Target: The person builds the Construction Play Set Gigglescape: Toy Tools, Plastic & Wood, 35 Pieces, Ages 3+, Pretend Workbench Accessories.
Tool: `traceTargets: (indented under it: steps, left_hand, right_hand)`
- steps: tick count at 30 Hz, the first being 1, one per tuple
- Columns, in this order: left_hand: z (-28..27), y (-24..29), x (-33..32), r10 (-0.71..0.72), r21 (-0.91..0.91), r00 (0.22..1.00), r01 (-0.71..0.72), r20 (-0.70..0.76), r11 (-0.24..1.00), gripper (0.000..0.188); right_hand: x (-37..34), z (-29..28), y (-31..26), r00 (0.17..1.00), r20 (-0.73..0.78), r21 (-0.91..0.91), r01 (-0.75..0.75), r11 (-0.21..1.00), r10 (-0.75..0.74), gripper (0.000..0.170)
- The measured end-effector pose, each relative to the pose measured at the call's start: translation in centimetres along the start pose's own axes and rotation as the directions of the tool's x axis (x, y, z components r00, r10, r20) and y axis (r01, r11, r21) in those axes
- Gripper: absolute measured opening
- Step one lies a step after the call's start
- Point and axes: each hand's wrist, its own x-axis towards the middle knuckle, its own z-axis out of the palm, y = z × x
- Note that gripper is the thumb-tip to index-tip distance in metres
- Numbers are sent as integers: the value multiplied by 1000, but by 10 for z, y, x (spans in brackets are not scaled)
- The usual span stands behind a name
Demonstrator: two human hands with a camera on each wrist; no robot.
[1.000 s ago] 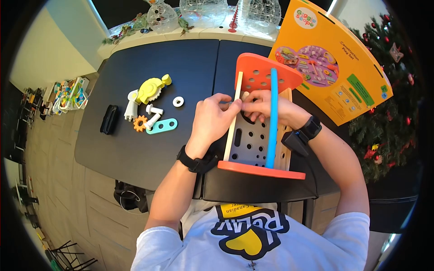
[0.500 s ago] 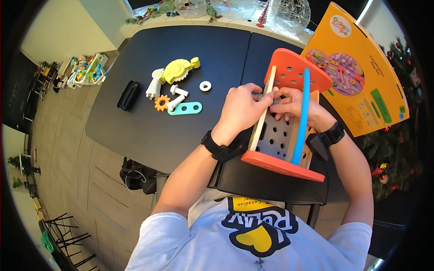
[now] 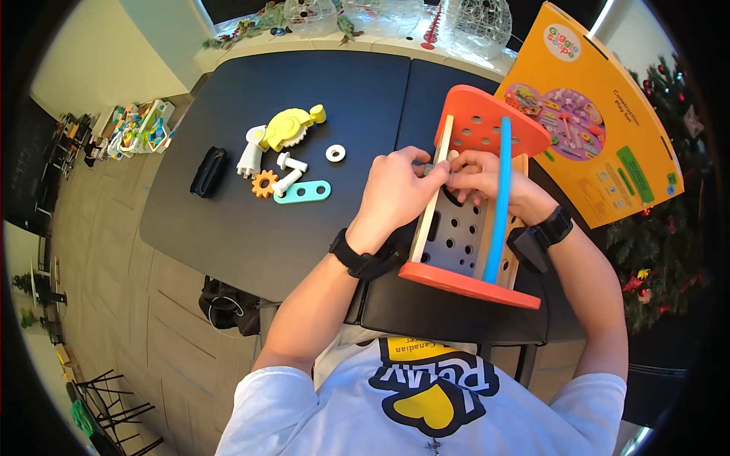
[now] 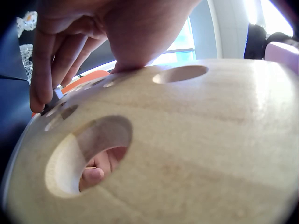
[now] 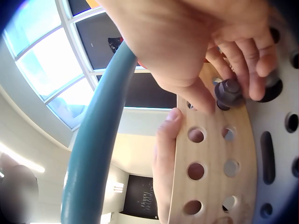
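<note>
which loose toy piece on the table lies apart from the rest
The white ring, between the yellow saw and the left hand: it sits by itself, while the other loose toy pieces are bunched together.

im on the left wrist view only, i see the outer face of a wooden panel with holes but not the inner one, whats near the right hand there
Observer: In the right wrist view, a dark hex-ended piece sits at a hole in the wooden panel, close to the fingers of the right hand.
Operator: ok, any bar across the top
Observer: Yes, the head view shows a blue bar running between the orange end boards.
Operator: loose parts anywhere
Observer: On the dark table, to the person's left, a yellow toothed piece lies near a teal strip.
</note>
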Motion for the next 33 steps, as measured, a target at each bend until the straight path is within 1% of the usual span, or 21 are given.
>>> traceTargets:
  steps: [1, 2, 5, 8, 11, 14, 17, 20, 23, 26, 27, 28, 29, 30, 32, 33]
  left_hand:
    - [0, 1, 0, -2, -1, 1000, 2, 5, 1000, 54]
    - [-2, 2, 0, -4, -1, 1000, 4, 9, 1000, 54]
    - [-1, 1, 0, 2, 1, 1000, -2, 9, 1000, 53]
    - [-1, 1, -1, 12, 8, 1000, -12, -1, 1000, 53]
    - [-1, -1, 0, 24, 13, 1000, -24, -5, 1000, 53]
    - [-1, -1, 0, 18, 4, 1000, -18, -3, 1000, 53]
    - [-1, 0, 0, 4, -1, 1000, -4, 7, 1000, 54]
    - [-1, 1, 0, 0, 4, 1000, 0, 16, 1000, 54]
    - [-2, 1, 0, 8, 8, 1000, -8, 8, 1000, 54]
    - [0, -2, -1, 41, 23, 998, -40, -38, 999, 52]
    - [1, -4, -1, 64, 29, 996, -63, -57, 998, 52]
    - [1, -5, -1, 76, 12, 997, -75, -33, 997, 50]
    - [2, -7, 1, 83, 33, 996, -82, -26, 996, 50]
    - [1, -1, 0, 33, -15, 999, -34, -35, 999, 52]
    - [1, 0, -1, 27, -21, 999, -28, -27, 999, 54]
    - [0, 2, -2, 25, -12, 999, -25, -25, 1000, 54]
  right_hand:
    - [0, 0, 2, 999, 9, -16, 50, 999, -50, 53]
    - [0, 0, 3, 999, -2, -9, 50, 999, -50, 49]
    - [7, -6, 4, 998, 51, -57, -39, 998, 42, 47]
    - [3, -1, -7, 986, 32, 24, -166, 986, 165, 44]
    - [4, 1, -11, 981, -8, 66, -194, 979, 195, 45]
    - [-2, 4, -3, 999, -36, -26, 32, 999, -33, 47]
    - [0, 0, 2, 996, -30, -79, 84, 993, -87, 49]
    - [8, -6, 5, 998, 41, -128, -40, 991, 46, 51]
    - [7, -2, 2, 991, 27, -37, -132, 991, 133, 54]
    - [5, 1, -6, 988, -3, 24, -154, 988, 154, 58]
    - [4, 0, -3, 994, -10, 41, -106, 994, 106, 57]
    - [3, 1, -1, 999, -18, 15, -50, 999, 50, 54]
    - [3, 2, 1, 1000, -28, -15, 3, 1000, -3, 51]
    - [3, 1, 5, 1000, -6, 36, 8, 999, -8, 48]
    - [7, -2, 7, 1000, 23, 106, 12, 994, -15, 46]
    - [7, -3, 9, 999, 29, 45, 14, 999, -15, 50]
